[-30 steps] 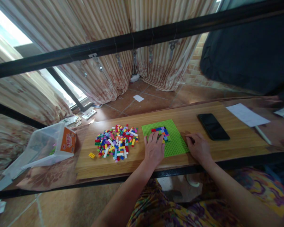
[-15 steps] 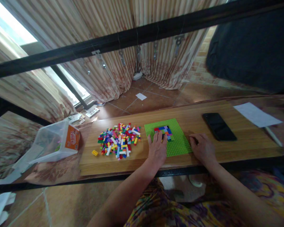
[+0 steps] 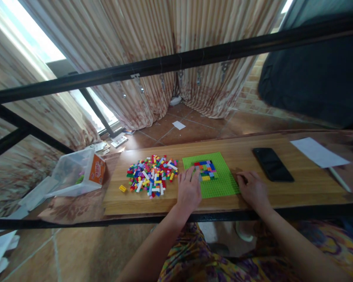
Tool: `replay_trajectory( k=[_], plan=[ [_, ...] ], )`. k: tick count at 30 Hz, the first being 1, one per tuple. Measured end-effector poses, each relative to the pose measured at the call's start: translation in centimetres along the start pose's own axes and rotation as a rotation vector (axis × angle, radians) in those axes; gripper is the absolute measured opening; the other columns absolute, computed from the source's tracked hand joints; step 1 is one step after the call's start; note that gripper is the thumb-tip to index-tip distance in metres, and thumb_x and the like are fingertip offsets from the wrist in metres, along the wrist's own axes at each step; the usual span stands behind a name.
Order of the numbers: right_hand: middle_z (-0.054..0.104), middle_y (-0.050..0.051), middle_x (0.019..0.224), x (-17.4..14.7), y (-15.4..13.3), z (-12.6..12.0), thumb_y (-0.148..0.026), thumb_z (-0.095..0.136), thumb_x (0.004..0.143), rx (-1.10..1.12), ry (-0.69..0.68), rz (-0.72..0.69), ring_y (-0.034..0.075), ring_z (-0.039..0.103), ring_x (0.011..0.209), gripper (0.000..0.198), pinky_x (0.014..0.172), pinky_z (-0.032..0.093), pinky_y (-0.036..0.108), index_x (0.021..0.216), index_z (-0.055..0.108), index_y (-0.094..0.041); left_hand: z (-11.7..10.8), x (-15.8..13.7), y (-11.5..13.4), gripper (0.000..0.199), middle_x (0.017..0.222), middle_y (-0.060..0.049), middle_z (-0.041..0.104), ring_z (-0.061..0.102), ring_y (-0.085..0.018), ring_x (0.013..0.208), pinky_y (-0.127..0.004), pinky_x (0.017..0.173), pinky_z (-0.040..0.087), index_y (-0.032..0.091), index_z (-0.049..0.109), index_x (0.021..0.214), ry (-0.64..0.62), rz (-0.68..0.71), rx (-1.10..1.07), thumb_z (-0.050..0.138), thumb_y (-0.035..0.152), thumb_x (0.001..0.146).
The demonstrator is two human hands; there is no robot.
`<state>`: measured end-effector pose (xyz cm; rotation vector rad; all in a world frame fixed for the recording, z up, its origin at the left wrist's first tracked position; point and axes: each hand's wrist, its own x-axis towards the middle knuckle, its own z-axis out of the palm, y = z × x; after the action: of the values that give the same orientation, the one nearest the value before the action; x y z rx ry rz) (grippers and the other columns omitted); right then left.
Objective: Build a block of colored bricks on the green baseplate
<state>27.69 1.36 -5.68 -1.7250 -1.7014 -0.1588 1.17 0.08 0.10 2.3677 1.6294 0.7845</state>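
Note:
A square green baseplate (image 3: 223,190) lies on the wooden board, with a patch of multicoloured toy bricks (image 3: 207,168) fixed near its middle. My left hand (image 3: 189,190) rests over the plate's left edge, beside these bricks. Its fingers are stretched forward, and no brick shows in them, though the thumb side is partly hidden. Close against the plate's right edge, my right hand (image 3: 253,190) is curled, thumb and forefinger together. Whether those fingers grip anything cannot be seen. Left of my left hand spreads a loose pile of mixed bricks (image 3: 153,176).
A yellow brick (image 3: 122,188) lies apart from the pile. Farther left is a clear plastic box (image 3: 73,172) with an orange label. A black phone (image 3: 273,164), white paper (image 3: 319,152) and a pale pen-like stick (image 3: 339,179) lie rightward. A dark metal bar (image 3: 188,58) crosses beyond the board.
My left hand has drawn back leftward from the bricks on the plate, uncovering more of them, including yellow ones. My right hand stays by the plate's edge. The camera view has shifted slightly.

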Motion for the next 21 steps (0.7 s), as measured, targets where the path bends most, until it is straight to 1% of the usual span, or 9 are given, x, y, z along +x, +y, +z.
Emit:
replay_trajectory(
  k=[2,5,8,10,13,17,21],
  plan=[
    [0.068,0.01,0.088,0.0,0.1,-0.1,-0.03,0.05,0.09,0.002,-0.009,-0.009,0.023,0.063,0.082,0.023,0.071,0.049,0.033,0.089,0.069,-0.017,-1.1,-1.1,-1.3,0.041,0.136,-0.014,0.058,0.051,-0.027,0.125,-0.048,0.107,0.04,0.017,0.056,0.13,0.066,-0.023,-0.018,0.049,0.013,0.089],
    [0.068,0.01,0.089,-0.1,0.3,-0.1,-0.03,0.05,0.09,-0.007,-0.02,-0.011,0.023,0.064,0.083,0.023,0.071,0.049,0.033,0.09,0.069,-0.017,-2.6,-3.0,-3.6,0.034,0.13,-0.013,0.062,0.054,-0.027,0.119,-0.046,0.103,0.042,0.017,0.061,0.12,0.131,-0.073,0.005,0.051,0.011,0.088],
    [0.069,0.011,0.089,-0.2,0.6,0.0,-0.031,0.05,0.09,-0.036,-0.026,-0.016,0.024,0.064,0.081,0.024,0.07,0.049,0.033,0.09,0.07,-0.017,-4.0,-4.4,-5.7,0.027,0.125,-0.01,0.064,0.056,-0.027,0.116,-0.046,0.101,0.042,0.019,0.064,0.11,0.187,-0.174,0.073,0.053,0.011,0.087],
    [0.069,0.011,0.088,-0.3,0.8,0.1,-0.033,0.05,0.09,-0.051,-0.018,-0.025,0.024,0.064,0.081,0.025,0.069,0.048,0.034,0.09,0.07,-0.017,-4.7,-4.6,-6.6,0.022,0.122,-0.009,0.066,0.057,-0.027,0.114,-0.046,0.099,0.042,0.02,0.066,0.104,0.211,-0.239,0.13,0.055,0.012,0.087],
    [0.069,0.011,0.089,-0.3,1.0,0.2,-0.034,0.05,0.09,-0.055,-0.005,-0.041,0.024,0.064,0.081,0.027,0.069,0.048,0.034,0.09,0.07,-0.016,-5.1,-4.2,-7.2,0.019,0.122,-0.009,0.066,0.056,-0.028,0.114,-0.047,0.099,0.041,0.022,0.067,0.101,0.208,-0.298,0.2,0.057,0.015,0.086],
    [0.069,0.011,0.088,-0.3,1.0,0.2,-0.036,0.05,0.09,-0.07,-0.004,-0.028,0.024,0.064,0.079,0.028,0.067,0.048,0.034,0.089,0.07,-0.017,-4.9,-3.2,-6.7,0.021,0.126,-0.008,0.064,0.054,-0.03,0.117,-0.051,0.103,0.038,0.023,0.067,0.106,0.147,-0.33,0.249,0.06,0.02,0.086],
    [0.069,0.011,0.086,-0.3,1.2,0.2,-0.035,0.05,0.091,-0.082,-0.005,-0.047,0.024,0.063,0.08,0.028,0.068,0.048,0.034,0.088,0.07,-0.016,-4.9,-2.6,-6.6,0.023,0.13,-0.009,0.062,0.052,-0.031,0.122,-0.054,0.105,0.037,0.023,0.068,0.105,0.104,-0.38,0.29,0.06,0.018,0.084]
  ],
)
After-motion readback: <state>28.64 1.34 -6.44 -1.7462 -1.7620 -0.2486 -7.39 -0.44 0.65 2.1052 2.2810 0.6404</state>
